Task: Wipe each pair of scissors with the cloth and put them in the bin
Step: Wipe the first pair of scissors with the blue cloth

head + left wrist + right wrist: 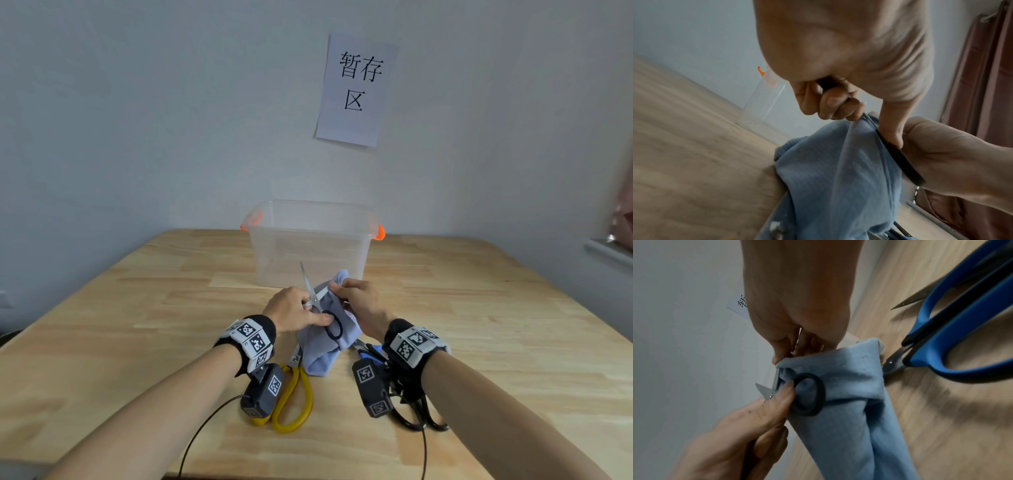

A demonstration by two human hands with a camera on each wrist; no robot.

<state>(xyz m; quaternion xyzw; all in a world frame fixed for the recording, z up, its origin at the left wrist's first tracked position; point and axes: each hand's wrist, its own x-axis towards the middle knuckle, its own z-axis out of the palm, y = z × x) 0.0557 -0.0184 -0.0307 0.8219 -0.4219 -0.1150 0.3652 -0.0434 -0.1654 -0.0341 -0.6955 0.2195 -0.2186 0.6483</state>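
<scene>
A: Scissors with black handles (317,301) sit at the centre of the head view, blades spread, one tip pointing up toward the clear plastic bin (310,240).
B: Which hand holds them?
A: The left hand (294,310), fingers curled round one handle loop. The right hand (359,298) pinches the light blue cloth (329,342) over the other blade.
B: And the cloth?
A: It hangs down from that pinch to the wooden table (137,308), below centre.
B: What else lies there?
A: Yellow-handled scissors (294,394) lower left of the cloth, partly under it; blue-handled scissors (953,324) fill the right wrist view's upper right. A paper sign (356,89) hangs on the wall above the bin.
</scene>
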